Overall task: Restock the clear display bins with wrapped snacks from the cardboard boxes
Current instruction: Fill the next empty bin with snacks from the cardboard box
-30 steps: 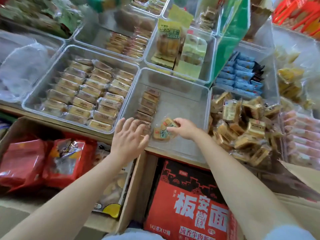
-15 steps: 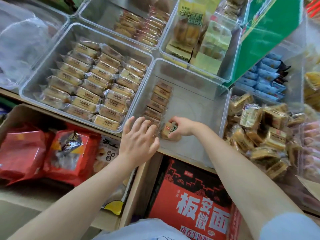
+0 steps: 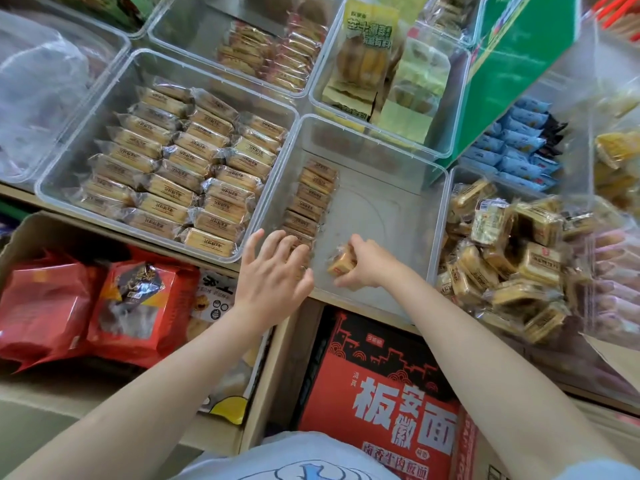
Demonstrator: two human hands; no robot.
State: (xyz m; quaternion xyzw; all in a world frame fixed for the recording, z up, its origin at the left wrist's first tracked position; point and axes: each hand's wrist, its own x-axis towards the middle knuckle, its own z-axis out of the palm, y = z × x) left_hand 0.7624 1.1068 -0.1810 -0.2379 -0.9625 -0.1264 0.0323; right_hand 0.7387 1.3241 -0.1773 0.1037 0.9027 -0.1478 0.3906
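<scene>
Disorder is the risk — one wrapped snack [image 3: 342, 264], gripped by the right hand [image 3: 369, 268] low in the near-empty clear bin [image 3: 388, 216], could be knocked crooked against the row [image 3: 310, 202] where the flat, spread left hand [image 3: 273, 271] rests.

A snack shop: clear display bins [image 3: 381, 209] of wrapped snacks [image 3: 180, 168] above stock cartons [image 3: 384, 403].

Red carton [image 3: 388, 393] under the shelf: big white "板安徽面", below it "卤香牛肉板面" (small print above too tiny to read). Yellow-green snack pack [image 3: 369, 46] in the upper bin carries dark characters, blurred. Wrappers in the other bins: print illegible.
</scene>
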